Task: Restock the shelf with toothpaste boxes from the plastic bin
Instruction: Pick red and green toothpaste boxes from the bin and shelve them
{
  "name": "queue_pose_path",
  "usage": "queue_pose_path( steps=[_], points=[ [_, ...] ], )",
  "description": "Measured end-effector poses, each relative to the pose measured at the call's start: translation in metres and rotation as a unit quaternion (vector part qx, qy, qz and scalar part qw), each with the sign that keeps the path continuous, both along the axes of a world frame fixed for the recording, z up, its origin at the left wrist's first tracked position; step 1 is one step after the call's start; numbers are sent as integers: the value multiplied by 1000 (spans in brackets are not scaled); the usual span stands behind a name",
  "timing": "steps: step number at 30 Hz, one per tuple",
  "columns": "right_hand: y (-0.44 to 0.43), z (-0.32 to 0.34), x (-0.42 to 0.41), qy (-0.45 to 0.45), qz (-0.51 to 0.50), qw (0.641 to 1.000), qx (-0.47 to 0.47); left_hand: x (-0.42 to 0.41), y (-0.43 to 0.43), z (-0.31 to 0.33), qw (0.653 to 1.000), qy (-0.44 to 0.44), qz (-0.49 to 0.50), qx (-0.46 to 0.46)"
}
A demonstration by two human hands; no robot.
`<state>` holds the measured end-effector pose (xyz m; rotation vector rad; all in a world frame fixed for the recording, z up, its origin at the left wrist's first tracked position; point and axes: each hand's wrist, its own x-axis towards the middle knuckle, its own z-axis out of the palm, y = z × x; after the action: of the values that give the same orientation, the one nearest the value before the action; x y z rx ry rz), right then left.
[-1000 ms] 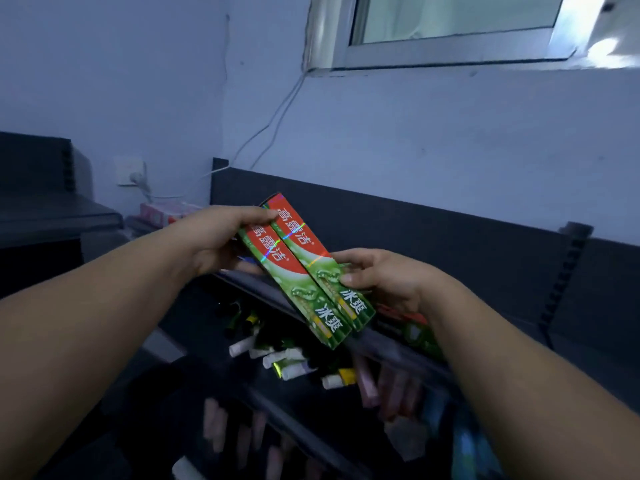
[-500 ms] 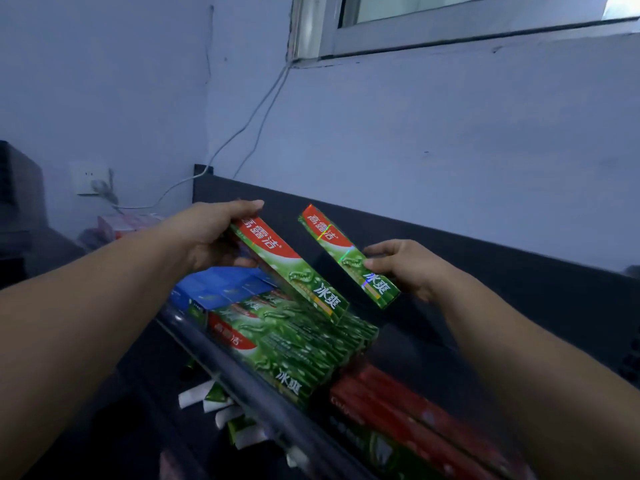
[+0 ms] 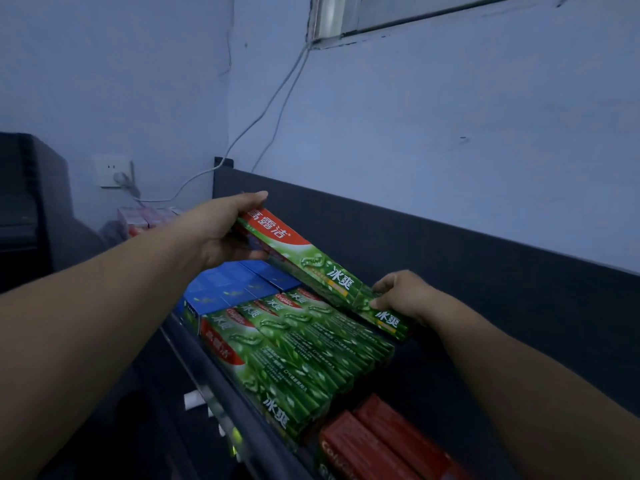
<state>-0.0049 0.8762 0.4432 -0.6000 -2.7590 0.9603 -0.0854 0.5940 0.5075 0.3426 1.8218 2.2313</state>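
Note:
My left hand (image 3: pixel 221 233) grips the red end of a green-and-red toothpaste box (image 3: pixel 298 258), held tilted above the shelf. My right hand (image 3: pixel 405 296) pinches the green end of a second box (image 3: pixel 388 318), which lies low at the back of the shelf behind the row of green boxes (image 3: pixel 294 355). Most of that second box is hidden behind the first one. The plastic bin is not in view.
Blue boxes (image 3: pixel 232 289) sit left of the green row, red boxes (image 3: pixel 381 441) to its right. The dark shelf back panel (image 3: pixel 485 271) rises behind. A shelf front rail (image 3: pixel 221 403) runs along the near edge. A wall socket (image 3: pixel 112 171) and cables hang at left.
My right hand has lowered its box down to the back of the shelf behind the green row. My left hand still holds its box above. The view has moved closer.

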Motion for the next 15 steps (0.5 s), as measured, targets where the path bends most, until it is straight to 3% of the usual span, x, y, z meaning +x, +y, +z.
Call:
queue_pose_path(
  steps=[12, 15],
  points=[
    [-7, -11, 3, -66, 61, 995, -53, -5, 8, 1, 1000, -15, -8, 18],
    [-6, 0, 4, -17, 32, 995, -91, -4, 12, 0, 1000, -22, -11, 17]
  ],
)
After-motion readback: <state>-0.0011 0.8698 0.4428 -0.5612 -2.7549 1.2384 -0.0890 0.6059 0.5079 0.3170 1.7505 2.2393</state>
